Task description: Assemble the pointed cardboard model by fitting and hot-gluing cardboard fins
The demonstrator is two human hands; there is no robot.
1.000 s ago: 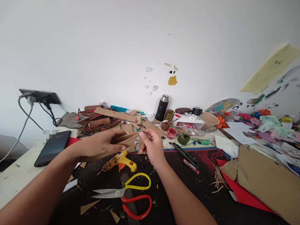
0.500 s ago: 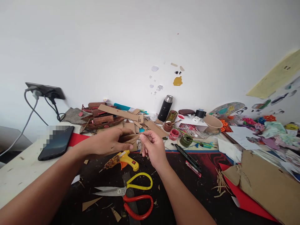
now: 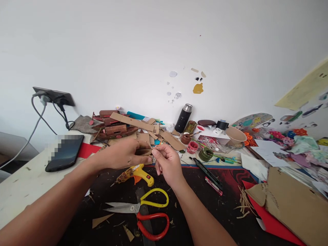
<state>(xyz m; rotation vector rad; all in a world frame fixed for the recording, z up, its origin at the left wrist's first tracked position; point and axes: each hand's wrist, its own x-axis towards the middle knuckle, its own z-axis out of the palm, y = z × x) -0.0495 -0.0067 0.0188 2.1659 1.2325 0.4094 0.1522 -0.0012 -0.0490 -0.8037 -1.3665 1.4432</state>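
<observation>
My left hand (image 3: 123, 154) is closed around a folded brown cardboard piece (image 3: 145, 151), held just above the table. My right hand (image 3: 166, 163) meets it from the right, thumb and forefinger pinched at the cardboard's tip; what the pinch holds is too small to make out. Right below both hands lies a yellow glue gun (image 3: 135, 173) on the dark mat (image 3: 225, 208). Closer to me rest scissors (image 3: 143, 212) with one yellow and one red handle.
A black phone (image 3: 65, 152) lies at the left, with a wall socket and cables behind it. Cardboard scraps and a brown model boat (image 3: 112, 129) pile up at the back. A black flask (image 3: 183, 118), paint pots and a bowl (image 3: 234, 135) stand right of them. A large cardboard sheet (image 3: 292, 198) covers the right.
The view has shifted slightly left, so everything sits a little further right. Less of the cardboard piece shows between my hands. Both hands stay together over the glue gun.
</observation>
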